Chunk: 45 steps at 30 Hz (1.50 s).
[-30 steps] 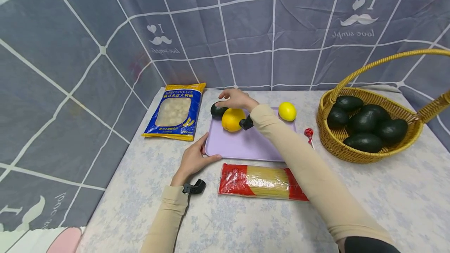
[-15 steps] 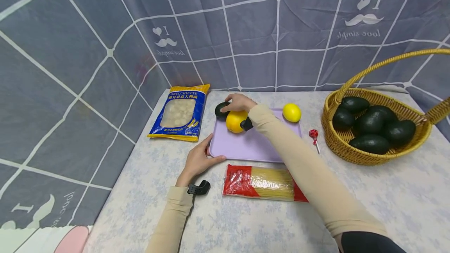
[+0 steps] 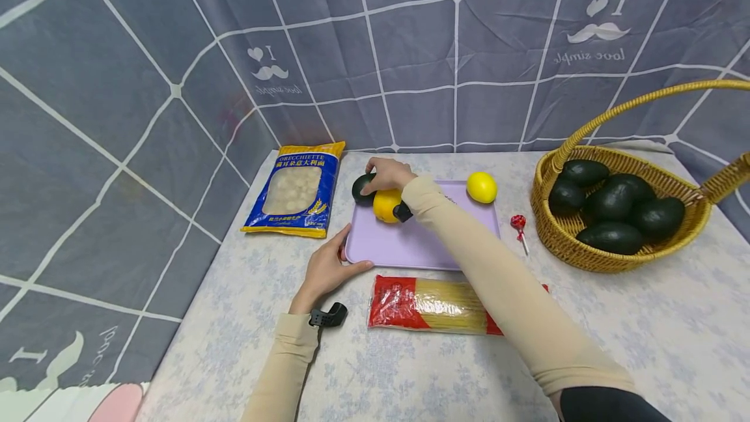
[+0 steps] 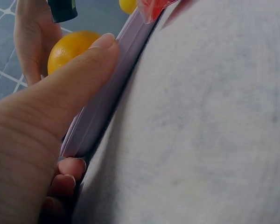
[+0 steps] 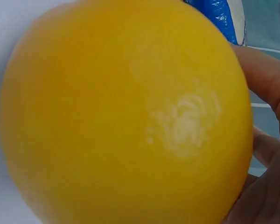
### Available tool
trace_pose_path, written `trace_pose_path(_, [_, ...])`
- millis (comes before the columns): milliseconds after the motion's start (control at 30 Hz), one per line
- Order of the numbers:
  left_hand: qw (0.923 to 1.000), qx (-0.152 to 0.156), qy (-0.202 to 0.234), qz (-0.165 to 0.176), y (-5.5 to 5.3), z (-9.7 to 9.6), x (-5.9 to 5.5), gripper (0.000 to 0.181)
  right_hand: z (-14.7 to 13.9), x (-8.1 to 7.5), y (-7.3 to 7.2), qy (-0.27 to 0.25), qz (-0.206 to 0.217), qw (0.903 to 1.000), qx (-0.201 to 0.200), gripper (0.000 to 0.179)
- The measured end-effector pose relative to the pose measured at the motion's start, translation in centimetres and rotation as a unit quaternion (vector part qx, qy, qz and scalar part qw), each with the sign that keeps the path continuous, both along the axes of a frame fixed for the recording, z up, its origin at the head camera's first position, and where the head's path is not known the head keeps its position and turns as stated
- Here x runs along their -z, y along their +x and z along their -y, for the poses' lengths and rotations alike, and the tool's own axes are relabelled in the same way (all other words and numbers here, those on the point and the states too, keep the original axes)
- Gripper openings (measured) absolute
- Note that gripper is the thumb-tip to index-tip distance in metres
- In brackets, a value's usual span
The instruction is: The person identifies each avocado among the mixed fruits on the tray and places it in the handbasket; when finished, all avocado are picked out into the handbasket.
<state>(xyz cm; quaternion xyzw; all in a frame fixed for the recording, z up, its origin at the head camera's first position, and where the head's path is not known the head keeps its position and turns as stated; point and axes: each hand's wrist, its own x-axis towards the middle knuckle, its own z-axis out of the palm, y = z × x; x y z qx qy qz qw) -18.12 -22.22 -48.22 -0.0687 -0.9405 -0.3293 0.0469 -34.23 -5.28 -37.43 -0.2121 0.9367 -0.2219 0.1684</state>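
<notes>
At the back left corner of the lavender tray (image 3: 404,249), my right hand (image 3: 389,174) grips a dark green avocado (image 3: 359,189) between thumb and fingers. Just in front of it sits an orange (image 3: 384,207), partly under the wrist; it fills most of the right wrist view and hides the avocado there. My left hand (image 3: 328,269) holds the tray's front left corner. In the left wrist view its thumb (image 4: 91,63) lies across the tray's rim, with fingertips (image 4: 71,166) curled at the lower edge. A yellow lemon (image 3: 482,187) is at the tray's back right corner.
A wicker basket (image 3: 556,246) with several avocados stands at right. Between it and the tray lies a red lollipop (image 3: 518,223). A pack of spaghetti (image 3: 439,305) lies in front, partly under the right forearm. A blue orecchiette bag (image 3: 293,191) is at left.
My right hand has lowered, and its fingers have closed round the avocado from above. The left hand keeps its hold on the tray corner. The head view has shifted slightly.
</notes>
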Motion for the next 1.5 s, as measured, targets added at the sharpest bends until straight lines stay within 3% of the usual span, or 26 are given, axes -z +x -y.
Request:
trace_pose_path(433, [1.0,-0.002,0.002,0.001,0.0,-0.1,-0.1,0.097,0.3,0.0,0.3,0.042,-0.024,0.9986,-0.018,0.063])
trace_pose_path(667, [1.0,-0.004,-0.001,-0.002,0.1,-0.1,-0.1,0.096,0.3,0.3,0.3,0.014,-0.005,0.9993,-0.036,0.059])
trace_pose_path(900, [1.0,-0.003,-0.001,0.0,0.1,-0.1,-0.1,0.096,-0.2,0.8,-0.1,0.007,-0.045,0.9974,-0.055,0.058])
trace_pose_path(1200, [1.0,-0.002,-0.007,-0.005,0.0,-0.3,-0.1,0.095,-0.4,1.2,-0.3,-0.01,-0.06,0.9962,-0.062,0.06])
trace_pose_path(1500, [0.9999,-0.007,-0.009,0.003,0.0,-0.1,0.0,0.096,-0.7,1.5,-0.6,-0.099,-0.069,0.9921,-0.032,0.061])
